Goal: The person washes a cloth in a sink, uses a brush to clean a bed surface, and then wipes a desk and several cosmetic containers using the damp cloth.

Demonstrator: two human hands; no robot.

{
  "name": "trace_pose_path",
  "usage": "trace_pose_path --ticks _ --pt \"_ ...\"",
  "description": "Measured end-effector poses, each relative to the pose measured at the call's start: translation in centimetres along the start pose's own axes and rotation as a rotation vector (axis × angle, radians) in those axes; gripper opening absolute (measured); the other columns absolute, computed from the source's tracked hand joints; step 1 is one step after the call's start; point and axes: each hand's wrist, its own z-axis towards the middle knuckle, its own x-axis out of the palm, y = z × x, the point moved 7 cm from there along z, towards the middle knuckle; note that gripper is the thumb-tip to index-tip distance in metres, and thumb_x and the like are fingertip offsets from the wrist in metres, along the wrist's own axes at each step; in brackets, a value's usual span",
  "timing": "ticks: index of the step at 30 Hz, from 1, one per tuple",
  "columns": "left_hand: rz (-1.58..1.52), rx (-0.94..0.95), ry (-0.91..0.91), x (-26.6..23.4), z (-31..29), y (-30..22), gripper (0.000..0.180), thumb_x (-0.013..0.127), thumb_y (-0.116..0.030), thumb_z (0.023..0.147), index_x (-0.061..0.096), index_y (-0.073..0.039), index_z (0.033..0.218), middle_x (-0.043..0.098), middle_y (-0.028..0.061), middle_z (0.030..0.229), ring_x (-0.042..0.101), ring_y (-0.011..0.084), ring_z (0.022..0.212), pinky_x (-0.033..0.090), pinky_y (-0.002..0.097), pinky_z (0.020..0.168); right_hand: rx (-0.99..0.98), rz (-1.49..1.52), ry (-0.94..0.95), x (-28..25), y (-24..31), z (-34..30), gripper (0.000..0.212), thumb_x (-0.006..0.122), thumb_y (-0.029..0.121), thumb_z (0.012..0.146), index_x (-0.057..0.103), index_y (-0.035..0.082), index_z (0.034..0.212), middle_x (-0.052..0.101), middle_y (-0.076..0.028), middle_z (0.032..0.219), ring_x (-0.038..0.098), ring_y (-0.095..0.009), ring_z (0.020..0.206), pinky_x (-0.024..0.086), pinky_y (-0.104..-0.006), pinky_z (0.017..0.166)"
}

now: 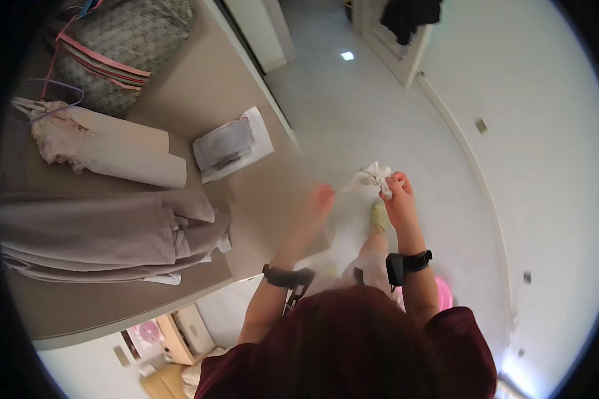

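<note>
My right hand [399,194] pinches a crumpled white cloth [376,174], held out over the floor in front of me. A thin pale strip of it trails toward the left; its exact kind I cannot make out. My left hand [321,201] is smeared by motion near the edge of the wardrobe, a little apart from the cloth, and its fingers are not clear. Inside the wardrobe, on the brown panel [259,193] nearest my left hand, lies a white packet [263,136] with a grey folded piece [225,145] on it.
Hanging clothes fill the wardrobe's left: a grey-mauve garment [106,226], a white lace-trimmed one [126,143] and a patterned grey one [120,53]. A white wall [532,133] curves along the right. Dark cloth [409,20] hangs on a door; a pink basin [444,294] stands behind my right arm.
</note>
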Motion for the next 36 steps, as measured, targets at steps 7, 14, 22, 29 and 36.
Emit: trace_pose_path --ticks 7,14,22,29,36 --pt "0.143 -0.105 -0.238 0.6 11.1 0.7 0.031 0.047 -0.021 0.095 0.045 -0.003 0.12 0.056 0.0077 0.111 0.052 0.0162 0.105 0.041 0.03 0.092 0.131 -0.201 0.121 0.1 5.0 14.1 0.014 0.058 0.007 0.084 0.046 0.013 0.087 0.049 0.003 0.076 0.049 -0.007 0.066 0.043 -0.0242 0.055" --pt "0.04 -0.134 -0.346 3.8 21.4 1.2 0.029 0.048 -0.02 0.094 0.047 -0.004 0.119 0.058 0.0073 0.109 0.054 0.0148 0.102 0.042 0.0296 0.09 0.179 -0.24 0.18 -0.5 12.2 27.8 0.014 0.057 0.006 0.084 0.046 0.013 0.088 0.05 0.002 0.077 0.049 -0.007 0.064 0.043 -0.0229 0.055" --pt "0.324 -0.087 -0.319 0.9 34.2 -3.9 0.029 0.049 -0.016 0.094 0.046 -0.003 0.12 0.058 0.0083 0.11 0.056 0.0156 0.099 0.045 0.03 0.086 0.25 -0.244 0.272 7.3 13.1 40.7 0.014 0.056 0.004 0.084 0.046 0.012 0.092 0.053 0.0 0.083 0.052 -0.01 0.071 0.042 -0.0252 0.057" --pt "0.231 0.054 -0.245 -5.4 53.4 -6.0 0.03 0.049 -0.013 0.094 0.045 -0.002 0.121 0.057 0.0095 0.113 0.055 0.0163 0.102 0.044 0.0283 0.089 0.157 -0.368 0.296 15.7 16.4 55.9 0.013 0.056 0.007 0.085 0.047 0.01 0.093 0.052 0.001 0.08 0.051 -0.008 0.069 0.042 -0.0244 0.057" --pt "0.163 0.025 -0.03 -8.3 78.1 -12.7 0.033 0.051 -0.01 0.092 0.044 -0.003 0.123 0.056 0.0096 0.113 0.054 0.0167 0.103 0.044 0.0287 0.088 0.022 -0.339 0.23 23.8 22.9 73.6 0.013 0.056 0.007 0.084 0.046 0.012 0.091 0.052 0.002 0.08 0.052 -0.008 0.07 0.043 -0.0239 0.057"
